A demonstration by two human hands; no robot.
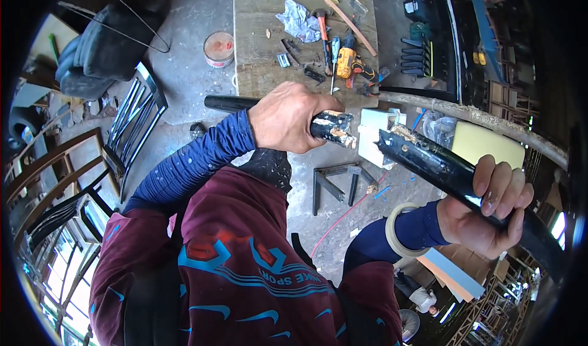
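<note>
My left hand (286, 116) is wrapped round a black-painted wooden piece (332, 129), whose splintered end shows pale bare wood and points right. The other end of that piece comes out behind my left wrist. In my right hand (490, 208) is a second black wooden piece (429, 158), its jagged broken end (398, 134) facing the first. A short gap separates the two broken ends. The right piece runs off toward the lower right rim and curves there. A roll of masking tape (392, 229) sits round my right forearm like a bracelet.
Ahead stands a wooden worktable (263, 15) with a yellow drill (346, 61), a hammer (323, 27), a screwdriver (335, 49) and crumpled paper (299, 20). A tin (218, 47) is beside it. Chair parts (131, 113) lie left; a black frame piece (337, 183) rests on the floor.
</note>
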